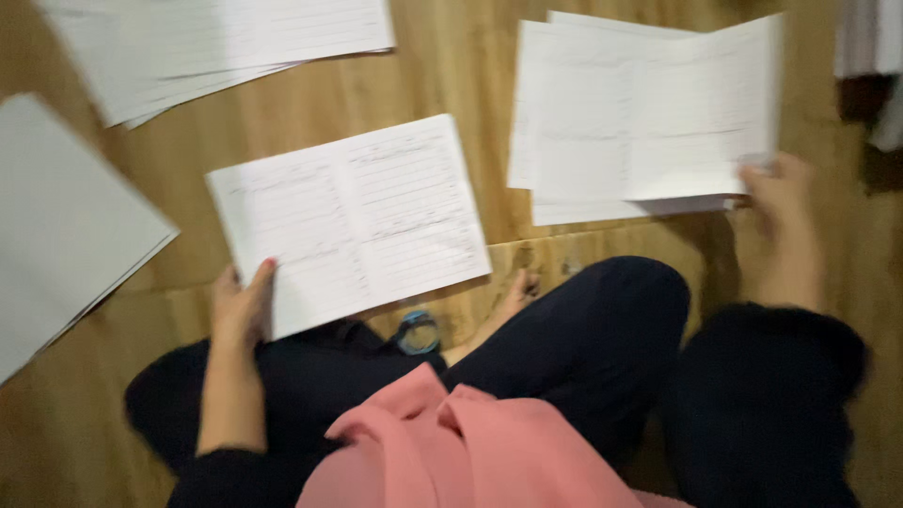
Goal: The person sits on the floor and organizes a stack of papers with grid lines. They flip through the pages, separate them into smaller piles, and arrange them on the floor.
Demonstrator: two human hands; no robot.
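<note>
A wooden floor [470, 66] is seen strewn with paper stacks, an open ruled booklet [353, 221] at frame centre is pinched at its lower left corner by the left hand [240, 306], and a sheet [658, 113] at upper right is gripped at its lower corner by the right hand [781, 202].

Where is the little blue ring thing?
In the head view, the small blue ring lies low in the middle, just under the open white lined booklet, against the dark trousers.

A wooden floor [451, 66] carries paper stacks — top left [216, 47], far left [56, 226], upper right [649, 113].
</note>
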